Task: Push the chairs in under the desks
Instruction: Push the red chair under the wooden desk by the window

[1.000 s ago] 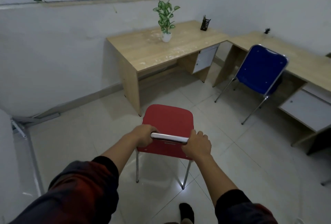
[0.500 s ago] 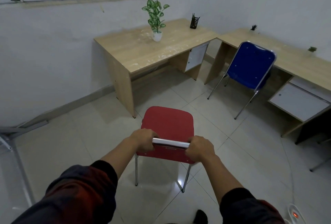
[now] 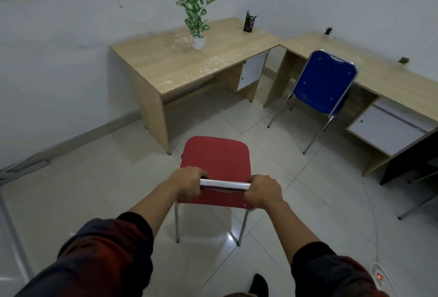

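Fingers: left hand [image 3: 189, 184] and right hand [image 3: 264, 192] each curl their fingers over the chrome top rail [image 3: 224, 184] of the red chair [image 3: 215, 154], one at either end, knuckles up; the grasp looks firm.
Red chair: on the tiled floor [image 3: 94, 190], seat pointing toward the left bench [image 3: 189, 64], its front edge near that bench's left side panel but apart from it; not yet under.
Blue chair [image 3: 323, 83]: at the right bench [image 3: 379, 78], angled, pulled out, untouched.
Bench tops: potted plant [image 3: 196, 21] and pen holder [image 3: 249, 22] on the left one.
Handling note, as judgement: steer right of the side panel, toward the open knee space; push evenly with both hands so the legs do not skew or catch; stop before the backrest meets the bench edge.
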A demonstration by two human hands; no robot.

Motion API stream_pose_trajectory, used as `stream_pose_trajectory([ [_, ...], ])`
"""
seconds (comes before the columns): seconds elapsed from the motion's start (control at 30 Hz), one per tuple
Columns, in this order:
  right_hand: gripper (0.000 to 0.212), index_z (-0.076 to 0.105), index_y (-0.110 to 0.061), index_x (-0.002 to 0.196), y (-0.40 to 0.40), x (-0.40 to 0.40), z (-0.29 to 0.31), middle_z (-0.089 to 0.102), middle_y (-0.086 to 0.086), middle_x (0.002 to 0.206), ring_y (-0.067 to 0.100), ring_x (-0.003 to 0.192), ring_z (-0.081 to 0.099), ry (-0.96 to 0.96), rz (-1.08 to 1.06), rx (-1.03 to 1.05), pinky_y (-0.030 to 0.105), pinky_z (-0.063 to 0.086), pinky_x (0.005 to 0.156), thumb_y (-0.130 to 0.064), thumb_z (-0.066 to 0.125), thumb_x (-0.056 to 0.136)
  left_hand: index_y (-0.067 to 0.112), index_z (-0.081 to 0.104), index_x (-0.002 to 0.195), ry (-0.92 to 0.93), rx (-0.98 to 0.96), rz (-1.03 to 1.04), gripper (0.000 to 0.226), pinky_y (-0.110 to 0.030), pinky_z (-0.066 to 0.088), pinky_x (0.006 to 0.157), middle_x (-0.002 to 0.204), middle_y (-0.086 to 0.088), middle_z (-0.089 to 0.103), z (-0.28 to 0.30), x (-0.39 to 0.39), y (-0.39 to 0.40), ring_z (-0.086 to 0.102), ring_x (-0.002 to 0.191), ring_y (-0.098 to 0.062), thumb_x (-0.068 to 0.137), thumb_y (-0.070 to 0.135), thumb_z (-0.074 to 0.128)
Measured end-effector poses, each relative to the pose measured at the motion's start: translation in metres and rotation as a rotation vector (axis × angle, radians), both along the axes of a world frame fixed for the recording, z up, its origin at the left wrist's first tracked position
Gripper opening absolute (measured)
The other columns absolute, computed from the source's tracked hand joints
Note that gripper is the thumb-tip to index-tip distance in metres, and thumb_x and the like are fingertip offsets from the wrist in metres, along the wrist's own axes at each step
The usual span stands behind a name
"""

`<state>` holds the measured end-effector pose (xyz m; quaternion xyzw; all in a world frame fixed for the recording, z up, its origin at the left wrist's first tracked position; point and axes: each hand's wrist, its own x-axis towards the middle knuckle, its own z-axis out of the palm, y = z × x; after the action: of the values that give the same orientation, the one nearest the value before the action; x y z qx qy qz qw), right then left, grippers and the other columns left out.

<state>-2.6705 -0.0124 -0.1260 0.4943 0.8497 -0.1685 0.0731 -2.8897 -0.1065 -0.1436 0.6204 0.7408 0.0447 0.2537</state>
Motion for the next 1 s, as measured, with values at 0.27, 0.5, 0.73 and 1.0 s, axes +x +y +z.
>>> stream_pose_trajectory([
  [0.27, 0.022, 0.068, -0.023, 0.091, 0.002, -0.031, -0.008, 0.062, -0.006, 0.072, 0.021, 0.071, 0.063, 0.057, 0.005, 0.008, 0.029, 0.051, 0.065, -0.025, 0.058, 0.072, 0.037, 0.067, 0.111, 0.08, -0.015, 0.075, 0.039, -0.029, 0.053, 0.078, 0.102, 0.015, 0.07, 0.005, -0.031, 0.006, 0.062, 0.09, -0.01, 0.077, 0.02, 0.06],
  [0.5, 0.025, 0.07, -0.024, 0.091, 0.021, -0.028, -0.01, 0.066, -0.005, 0.075, 0.021, 0.07, 0.063, 0.059, 0.032, 0.018, 0.031, 0.055, 0.068, -0.028, 0.058, 0.069, 0.037, 0.067, 0.11, 0.108, -0.004, 0.134, 0.043, -0.03, 0.051, 0.074, 0.099, 0.013, 0.069, 0.002, -0.022, 0.019, 0.062, 0.089, -0.014, 0.072, 0.019, 0.058],
  [0.73, 0.023, 0.071, -0.026, 0.092, 0.044, -0.013, -0.006, 0.065, -0.006, 0.074, 0.02, 0.068, 0.059, 0.047, 0.054, 0.035, 0.026, 0.043, 0.062, -0.028, 0.061, 0.071, 0.036, 0.067, 0.111, 0.105, -0.011, 0.12, 0.045, -0.032, 0.052, 0.077, 0.102, 0.01, 0.069, 0.002, -0.007, 0.038, 0.062, 0.092, -0.017, 0.071, 0.018, 0.056],
  [1.0, 0.031, 0.073, -0.032, 0.099, 0.075, 0.001, -0.003, 0.07, -0.01, 0.082, 0.016, 0.073, 0.064, 0.034, 0.038, 0.007, 0.03, 0.055, 0.068, -0.029, 0.061, 0.071, 0.033, 0.069, 0.108, 0.08, 0.029, 0.095, 0.04, -0.029, 0.047, 0.07, 0.099, 0.009, 0.068, -0.001, 0.011, 0.064, 0.061, 0.084, -0.016, 0.073, 0.016, 0.057],
])
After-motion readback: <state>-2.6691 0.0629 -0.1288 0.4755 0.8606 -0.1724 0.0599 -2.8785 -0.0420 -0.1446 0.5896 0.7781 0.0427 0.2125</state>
